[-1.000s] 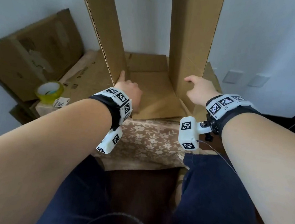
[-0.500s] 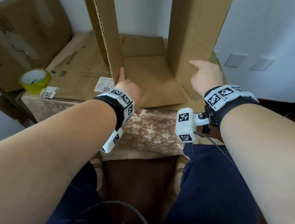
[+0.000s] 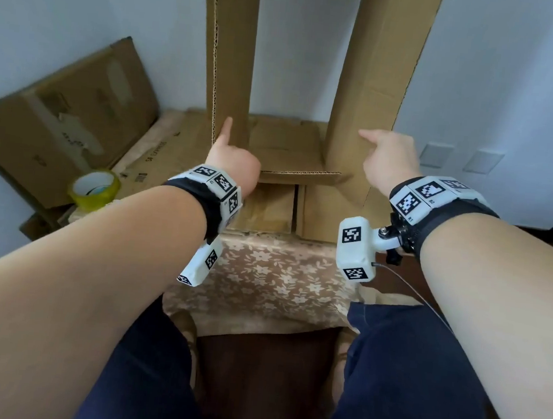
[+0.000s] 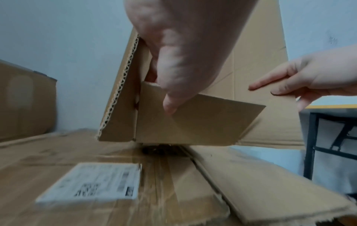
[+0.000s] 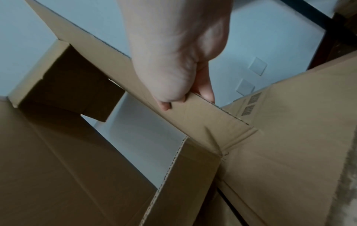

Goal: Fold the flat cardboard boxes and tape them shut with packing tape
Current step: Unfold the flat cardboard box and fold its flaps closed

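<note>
An unfolded brown cardboard box [image 3: 376, 84] stands upright over the table, its walls rising out of the top of the head view. My left hand [image 3: 231, 158] pinches its left panel [image 3: 230, 55] near the lower corner. In the left wrist view the thumb [image 4: 170, 107] presses a short bottom flap [image 4: 193, 122], and the fingers are hidden behind the panel. My right hand [image 3: 385, 155] pinches the edge of the right panel [image 5: 203, 116], thumb in front and fingers behind. A yellow-green roll of packing tape [image 3: 93, 188] sits at the table's left corner, apart from both hands.
Flat cardboard [image 3: 159, 159] with a white label [image 4: 92, 186] lies on the table under the box. A floral cloth [image 3: 262, 275] covers the table's front edge. A large flattened box [image 3: 66, 117] leans against the wall at left. My knees are close below the table.
The box has come up off the flat cardboard and nearer to me, and a bottom flap now sticks out level between my hands. Both hands keep their hold.
</note>
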The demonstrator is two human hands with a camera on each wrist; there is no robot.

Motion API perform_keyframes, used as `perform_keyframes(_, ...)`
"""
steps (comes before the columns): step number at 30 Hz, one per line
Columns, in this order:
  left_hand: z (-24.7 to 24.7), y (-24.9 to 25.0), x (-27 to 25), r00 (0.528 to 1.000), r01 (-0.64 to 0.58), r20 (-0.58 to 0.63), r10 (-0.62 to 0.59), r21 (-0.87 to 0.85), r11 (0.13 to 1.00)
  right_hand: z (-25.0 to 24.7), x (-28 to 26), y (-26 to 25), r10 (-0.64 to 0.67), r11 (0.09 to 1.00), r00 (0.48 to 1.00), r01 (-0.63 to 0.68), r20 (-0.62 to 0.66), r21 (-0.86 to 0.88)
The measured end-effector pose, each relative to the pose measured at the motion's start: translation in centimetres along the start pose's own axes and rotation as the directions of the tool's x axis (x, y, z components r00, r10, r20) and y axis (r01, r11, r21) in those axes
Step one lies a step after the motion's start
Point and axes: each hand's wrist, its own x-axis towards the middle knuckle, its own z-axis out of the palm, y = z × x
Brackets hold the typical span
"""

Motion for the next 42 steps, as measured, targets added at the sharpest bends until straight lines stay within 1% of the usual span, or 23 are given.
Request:
perform_keyframes(2, -1.1, -1.1, -0.7, 0.996, 0.059, -0.073, -0.060, -0.014, 0.998, -1.1, -0.1, -1.0, -0.030, 1.000, 1.000, 0.030, -0.007, -0.006)
perform_keyframes(4, -2.3, -2.1, -1.5, 0.981, 0.116, -0.154, -0.122, -0.045, 0.992, -1.9, -0.2, -1.9, -0.057, 0.998, 0.998, 0.057, -0.013, 0.010)
perform_keyframes(8, -3.9, -4.2, -2.4, 0.922, 0.214, -0.297, -0.247, -0.140, 0.967, -3.8, 0.2, -3.9, -0.093, 0.995, 0.996, 0.093, -0.012, 0.019)
perform_keyframes(11, -3.8, -4.9, -1.9, 0.883, 0.219, -0.359, -0.301, -0.252, 0.943, -4.5, 0.3, -4.9, -0.094, 0.995, 0.996, 0.094, 0.001, 0.044)
perform_keyframes(13, -3.3, -4.7, -1.7, 0.882, 0.179, -0.380, -0.280, -0.281, 0.943, -4.5, 0.3, -5.2, -0.086, 0.994, 0.996, 0.085, 0.014, 0.065)
perform_keyframes(17, -1.9, -3.4, -0.8, 0.907, 0.136, -0.351, -0.231, -0.274, 0.952, -4.1, 0.5, -5.0, -0.063, 0.993, 0.998, 0.060, 0.029, 0.100)
perform_keyframes(19, -0.9, -2.5, 0.0, 0.928, 0.114, -0.311, -0.204, -0.282, 0.953, -4.0, 0.6, -4.9, -0.066, 0.992, 0.997, 0.061, 0.039, 0.107)
perform_keyframes(22, 0.2, -1.4, 1.1, 0.966, 0.097, -0.194, -0.172, -0.344, 0.934, -3.7, 0.8, -4.7, -0.074, 0.990, 0.996, 0.067, 0.048, 0.124)
perform_keyframes(24, 0.3, -0.9, 1.7, 0.982, 0.105, -0.113, -0.153, -0.349, 0.931, -3.4, 0.8, -4.5, -0.072, 0.988, 0.996, 0.065, 0.050, 0.138)
perform_keyframes(27, -0.1, -0.6, 2.4, 0.990, 0.132, 0.001, -0.139, -0.331, 0.934, -3.3, 0.9, -4.1, -0.072, 0.986, 0.996, 0.064, 0.047, 0.154)
perform_keyframes(30, -0.7, -0.7, 2.9, 0.989, 0.143, 0.080, -0.124, -0.321, 0.936, -3.3, 1.0, -3.9, -0.078, 0.982, 0.996, 0.070, 0.039, 0.177)
perform_keyframes(32, -1.3, -0.8, 2.9, 0.987, 0.153, 0.096, -0.127, -0.349, 0.925, -3.2, 1.0, -4.1, -0.090, 0.981, 0.995, 0.080, 0.044, 0.178)
perform_keyframes(33, -1.6, -0.7, 2.8, 0.988, 0.149, 0.086, -0.126, -0.377, 0.914, -3.2, 1.0, -4.2, -0.092, 0.981, 0.995, 0.083, 0.047, 0.174)
perform_keyframes(35, -2.2, -0.1, 2.4, 0.993, 0.110, 0.023, -0.112, -0.470, 0.876, -3.3, 0.9, -4.5, -0.092, 0.981, 0.994, 0.082, 0.053, 0.174)
perform_keyframes(37, -3.0, 0.6, 1.9, 0.996, 0.026, -0.050, -0.070, -0.603, 0.797, -3.4, 0.8, -4.7, -0.096, 0.981, 0.994, 0.086, 0.054, 0.173)
perform_keyframes(40, -4.5, 1.1, 1.3, 0.990, -0.124, -0.141, 0.020, -0.784, 0.608, -3.7, 0.6, -5.3, -0.118, 0.980, 0.992, 0.108, 0.050, 0.167)
perform_keyframes(42, -5.6, 0.8, 0.7, 0.988, -0.149, -0.149, 0.039, -0.871, 0.468, -3.9, 0.6, -5.9, -0.139, 0.976, 0.988, 0.124, 0.069, 0.180)
